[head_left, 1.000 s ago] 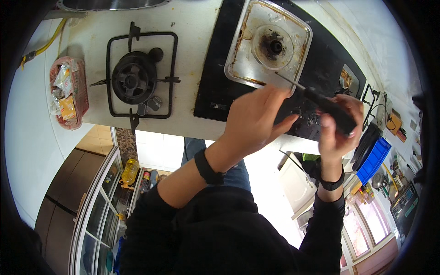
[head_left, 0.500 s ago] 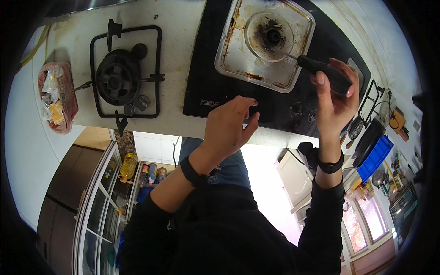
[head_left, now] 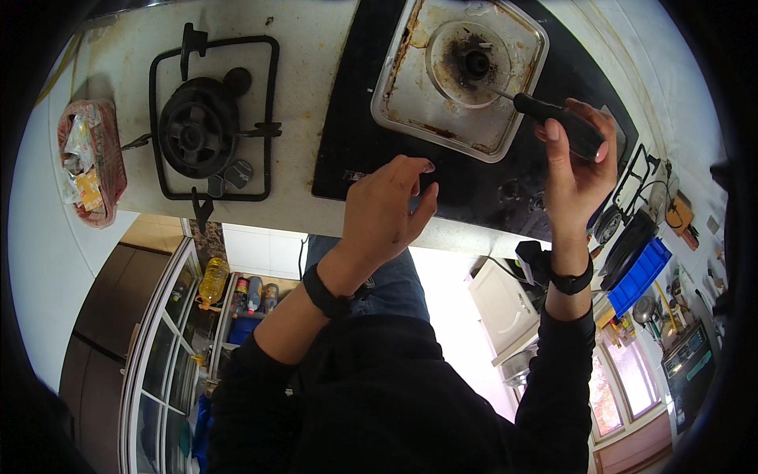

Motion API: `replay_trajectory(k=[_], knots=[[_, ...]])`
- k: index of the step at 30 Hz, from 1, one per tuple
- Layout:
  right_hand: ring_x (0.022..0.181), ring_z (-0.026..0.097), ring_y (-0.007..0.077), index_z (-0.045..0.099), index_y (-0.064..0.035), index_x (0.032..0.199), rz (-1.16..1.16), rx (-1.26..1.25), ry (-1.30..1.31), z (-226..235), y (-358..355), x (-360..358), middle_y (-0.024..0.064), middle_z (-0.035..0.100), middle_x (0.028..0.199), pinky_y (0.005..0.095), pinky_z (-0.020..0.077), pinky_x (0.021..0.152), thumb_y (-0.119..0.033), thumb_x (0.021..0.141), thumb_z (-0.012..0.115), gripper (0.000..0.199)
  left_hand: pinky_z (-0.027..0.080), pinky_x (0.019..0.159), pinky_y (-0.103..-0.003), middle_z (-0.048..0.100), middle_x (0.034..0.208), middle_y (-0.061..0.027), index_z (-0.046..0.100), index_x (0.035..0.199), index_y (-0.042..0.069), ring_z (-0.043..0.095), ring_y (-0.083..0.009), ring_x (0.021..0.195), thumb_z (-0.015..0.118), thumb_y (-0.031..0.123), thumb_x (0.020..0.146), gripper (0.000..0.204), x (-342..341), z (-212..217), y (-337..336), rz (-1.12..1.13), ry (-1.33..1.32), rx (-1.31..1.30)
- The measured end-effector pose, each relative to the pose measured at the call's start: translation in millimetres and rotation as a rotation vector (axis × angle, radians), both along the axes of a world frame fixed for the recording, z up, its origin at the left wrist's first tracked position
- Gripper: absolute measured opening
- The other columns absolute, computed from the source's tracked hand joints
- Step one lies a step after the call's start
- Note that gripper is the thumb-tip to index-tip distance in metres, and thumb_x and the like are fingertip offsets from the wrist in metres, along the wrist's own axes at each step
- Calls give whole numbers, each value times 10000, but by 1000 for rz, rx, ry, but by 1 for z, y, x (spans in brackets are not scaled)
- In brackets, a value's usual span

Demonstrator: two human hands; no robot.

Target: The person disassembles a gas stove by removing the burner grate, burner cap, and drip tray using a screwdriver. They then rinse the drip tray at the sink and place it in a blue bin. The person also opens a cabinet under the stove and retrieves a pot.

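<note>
My right hand [head_left: 580,170] grips a screwdriver [head_left: 560,126] by its thick black handle. Its thin metal shaft reaches left over the stained square metal drip tray [head_left: 499,142], and the tip meets the lower right side of the round raised collar [head_left: 452,93] in the tray's middle. A dark burner hole [head_left: 476,65] sits inside that collar. My left hand [head_left: 387,209] hovers over the front edge of the black glass cooktop [head_left: 335,150]. Its fingers are bent, the thumb stands apart from them, and I see nothing held.
Left of the cooktop, a black pan support [head_left: 272,79] surrounds a removed burner head [head_left: 193,130] on the pale counter [head_left: 304,47]. Two dark small pieces lie beside it. A pink basket [head_left: 114,170] holds packets farther left. A blue tray [head_left: 638,276] and pans stand at right.
The view has shifted slightly. The round collar now shows more of its side wall and looks more raised at the screwdriver's tip. Both hands keep nearly the same pose.
</note>
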State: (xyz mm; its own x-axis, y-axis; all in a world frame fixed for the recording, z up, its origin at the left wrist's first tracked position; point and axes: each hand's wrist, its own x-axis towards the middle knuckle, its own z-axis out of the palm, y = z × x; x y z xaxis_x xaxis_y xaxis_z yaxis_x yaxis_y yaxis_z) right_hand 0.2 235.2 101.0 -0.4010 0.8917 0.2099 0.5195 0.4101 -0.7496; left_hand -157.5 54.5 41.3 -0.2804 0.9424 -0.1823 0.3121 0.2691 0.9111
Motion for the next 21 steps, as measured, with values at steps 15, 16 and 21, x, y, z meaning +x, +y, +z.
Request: replay_trajectory(k=[15, 16, 21], knots=[[692, 709, 275, 620, -47, 1103, 341, 119, -667, 64, 22, -31, 119, 690, 763, 357, 512, 599, -307, 860, 814, 405, 464, 542, -268, 598, 754, -40, 650, 1099, 50, 557, -138, 579, 713, 159, 927, 214, -16, -4, 21, 35, 45, 98], [645, 700, 294, 621, -43, 1076, 354, 112, -724, 69, 23, -34, 118, 677, 710, 376, 500, 561, -369, 867, 803, 428, 465, 545, -268, 597, 752, -40, 650, 1101, 48, 553, -136, 580, 708, 166, 934, 213, -20, -4, 28, 42, 52, 117], [609, 653, 377, 615, -26, 1041, 381, 135, -878, 74, 36, -46, 145, 633, 624, 414, 504, 552, -446, 931, 707, 444, 447, 550, -272, 605, 756, -32, 637, 1103, 56, 540, -121, 588, 669, 195, 968, 196, -44, -3, 69, 13, 146, 289]])
